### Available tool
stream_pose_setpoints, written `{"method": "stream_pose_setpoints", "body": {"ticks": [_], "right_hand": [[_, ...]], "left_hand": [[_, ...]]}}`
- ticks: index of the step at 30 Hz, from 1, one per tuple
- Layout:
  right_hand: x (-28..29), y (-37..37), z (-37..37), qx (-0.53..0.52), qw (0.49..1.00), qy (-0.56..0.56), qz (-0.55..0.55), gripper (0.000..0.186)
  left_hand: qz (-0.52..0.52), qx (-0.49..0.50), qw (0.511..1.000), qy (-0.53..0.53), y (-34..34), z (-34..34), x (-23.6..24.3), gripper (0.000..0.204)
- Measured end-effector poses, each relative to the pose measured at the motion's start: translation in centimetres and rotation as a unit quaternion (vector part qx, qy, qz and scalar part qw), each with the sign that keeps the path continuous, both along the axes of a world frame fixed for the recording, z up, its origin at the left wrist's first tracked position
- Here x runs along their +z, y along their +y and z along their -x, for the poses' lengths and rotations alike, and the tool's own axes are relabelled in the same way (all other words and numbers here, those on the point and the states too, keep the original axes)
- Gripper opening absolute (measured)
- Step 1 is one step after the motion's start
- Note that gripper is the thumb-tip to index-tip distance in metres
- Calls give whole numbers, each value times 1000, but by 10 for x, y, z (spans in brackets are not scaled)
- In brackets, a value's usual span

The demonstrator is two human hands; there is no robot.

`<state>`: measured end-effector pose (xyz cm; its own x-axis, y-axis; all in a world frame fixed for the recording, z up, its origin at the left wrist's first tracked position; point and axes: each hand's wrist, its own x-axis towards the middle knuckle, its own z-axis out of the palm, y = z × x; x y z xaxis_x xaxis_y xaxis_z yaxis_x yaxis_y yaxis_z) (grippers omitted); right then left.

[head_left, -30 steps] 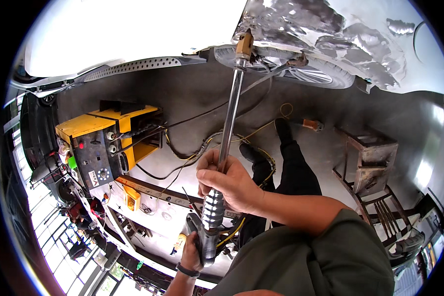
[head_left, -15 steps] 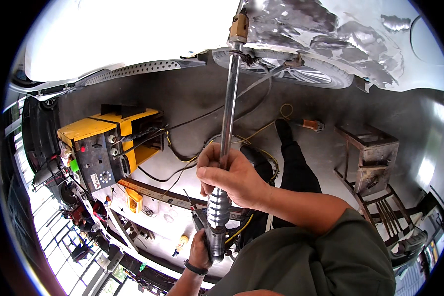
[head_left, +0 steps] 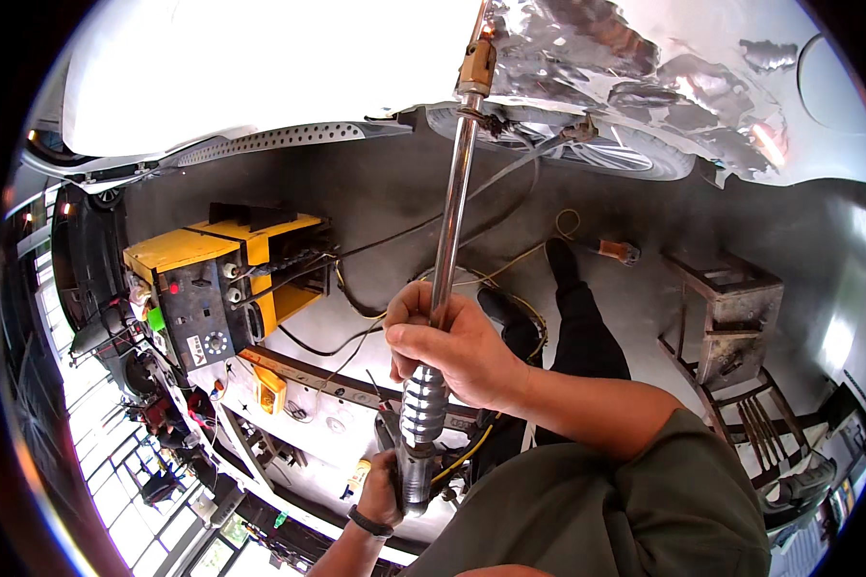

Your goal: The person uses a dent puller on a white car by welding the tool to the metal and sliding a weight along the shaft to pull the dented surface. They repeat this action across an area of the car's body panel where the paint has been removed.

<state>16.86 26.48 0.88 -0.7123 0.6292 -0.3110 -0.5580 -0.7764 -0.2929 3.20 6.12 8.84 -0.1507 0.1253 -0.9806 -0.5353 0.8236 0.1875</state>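
Observation:
A long slide-hammer dent puller (head_left: 455, 192) stretches away from me to a white car body panel (head_left: 587, 58) with patches of bare metal. My right hand (head_left: 462, 351) is closed round its chrome rod, just beyond the ribbed metal weight (head_left: 423, 409). Lower down, my left hand (head_left: 380, 489) is closed round the rear handle, whose grip is partly hidden. A brass-coloured clamp (head_left: 477, 69) sits near the far end of the rod. A small orange glow shows beside that end, against the panel. The exact contact point is hard to make out.
A yellow machine (head_left: 178, 248) with knobs and cables stands at left. Black cables and a yellow hose cross the floor. An orange-ended tool (head_left: 618, 251) lies beyond my feet. At right are a worn stool (head_left: 741, 317) and a slatted chair (head_left: 760, 423). A car wheel (head_left: 611, 149) sits under the panel.
The view has shifted slightly. An orange glow now shows at the far tip of the slide hammer, with a bright reflection on the panel. Both hands keep their hold.

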Motion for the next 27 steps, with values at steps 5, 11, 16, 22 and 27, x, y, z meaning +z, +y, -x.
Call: {"method": "stream_pose_setpoints", "body": {"ticks": [5, 11, 16, 22, 27], "right_hand": [[2, 50, -6, -18, 1000, -12, 14, 32], [2, 51, 5, -164, 986, -27, -15, 29], [0, -32, 26, -72, 993, 64, 61, 22], [-13, -39, 30, -58, 996, 12, 67, 20], [-10, -29, 25, -45, 998, 15, 39, 18]], "left_hand": [[5, 11, 1000, 5, -16, 10, -3, 35], [-1, 19, 1000, 17, -28, 27, -4, 34], [10, 52, 998, -22, -60, 60, -1, 52], [36, 26, 999, 21, -33, 33, -3, 38], [5, 5, 1000, 4, -30, 32, -14, 37]]}}
